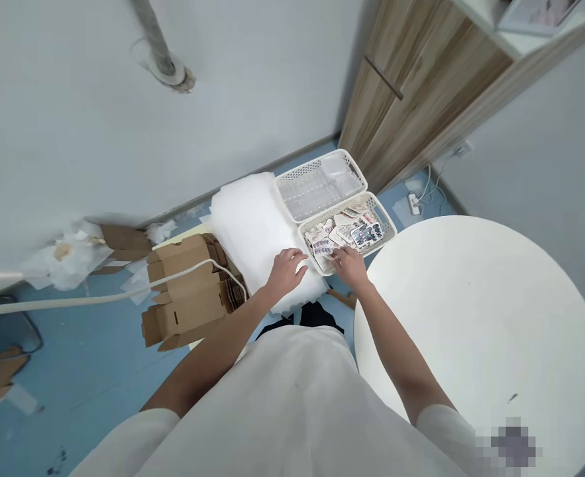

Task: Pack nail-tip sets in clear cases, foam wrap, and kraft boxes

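Observation:
My left hand (288, 270) hangs over the stack of white wrapping sheets (258, 218), its fingers apart and nothing visible in it. Beside it, my right hand (349, 266) reaches over the near rim of a white plastic basket (385, 222). Its fingers are spread at the loose cards inside, close to a small card with purple shapes (322, 248); the fingertips show only in part. Another card with dark blue shapes (366, 234) lies on top of the pile, to the right. The small printed shapes are too fine to name.
A second white basket (320, 184) with clear plastic inside stands behind. Flattened cardboard boxes (193, 291) lie at left, crossed by a white tube (123, 296). A round white table (476, 298) is at right. Behind are a wooden cabinet (421, 79) and a power strip (413, 204).

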`<state>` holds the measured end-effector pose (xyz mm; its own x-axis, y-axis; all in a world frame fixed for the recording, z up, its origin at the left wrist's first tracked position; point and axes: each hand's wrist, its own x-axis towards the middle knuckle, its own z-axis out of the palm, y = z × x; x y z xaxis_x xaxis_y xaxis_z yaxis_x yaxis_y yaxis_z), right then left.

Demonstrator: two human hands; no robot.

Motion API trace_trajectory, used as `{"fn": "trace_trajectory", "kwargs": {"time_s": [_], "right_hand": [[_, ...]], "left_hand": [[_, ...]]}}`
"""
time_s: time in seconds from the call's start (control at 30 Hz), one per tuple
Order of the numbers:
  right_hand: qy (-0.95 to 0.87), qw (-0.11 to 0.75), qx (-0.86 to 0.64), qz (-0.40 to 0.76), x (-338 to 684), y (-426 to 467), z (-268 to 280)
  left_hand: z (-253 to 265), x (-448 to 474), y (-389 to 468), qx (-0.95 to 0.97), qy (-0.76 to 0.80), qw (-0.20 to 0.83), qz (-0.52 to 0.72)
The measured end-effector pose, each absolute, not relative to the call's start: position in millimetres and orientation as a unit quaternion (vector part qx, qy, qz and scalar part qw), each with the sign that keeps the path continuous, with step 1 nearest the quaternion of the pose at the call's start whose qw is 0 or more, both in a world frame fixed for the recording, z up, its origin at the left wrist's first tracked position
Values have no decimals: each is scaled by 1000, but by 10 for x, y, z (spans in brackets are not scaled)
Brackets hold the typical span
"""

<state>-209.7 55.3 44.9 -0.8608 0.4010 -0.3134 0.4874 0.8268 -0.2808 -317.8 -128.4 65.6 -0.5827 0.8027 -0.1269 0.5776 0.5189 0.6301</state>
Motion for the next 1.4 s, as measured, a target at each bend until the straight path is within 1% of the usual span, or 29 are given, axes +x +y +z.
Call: {"fn": "trace_trajectory", "kwargs": {"time_s": [0.2,0.33,0.57,0.67,0.83,0.93,1.07,1.2,1.3,1.4], "right_hand": [[942,151,224,-201,-2442,720,215],[937,166,232,-204,-2553,663,127],[924,174,261,-217,-2561,573,79],[921,168,263,-232,-2547,593,78],[911,162,251,-283,-2506,630,73],[897,119,262,-335,-2469,668,69],[859,36,297,-415,-2394,745,138],[819,-28,305,-485,-2267,817,348],[801,-44,280,-528,-2134,831,534],[775,-45,259,-575,-1983,773,681]], "left_hand": [[559,-3301,-688,466,837,233,165],[410,-3325,-429,453,853,239,100],[251,-3389,-223,436,866,243,-4],[221,-3405,-230,440,864,244,-12],[182,-3423,-288,436,865,247,22],[186,-3443,-305,425,868,248,65],[273,-3479,-304,411,865,249,149],[463,-3498,-302,448,820,249,255],[611,-3474,-344,452,784,265,332],[726,-3408,-459,398,756,324,407]]}}
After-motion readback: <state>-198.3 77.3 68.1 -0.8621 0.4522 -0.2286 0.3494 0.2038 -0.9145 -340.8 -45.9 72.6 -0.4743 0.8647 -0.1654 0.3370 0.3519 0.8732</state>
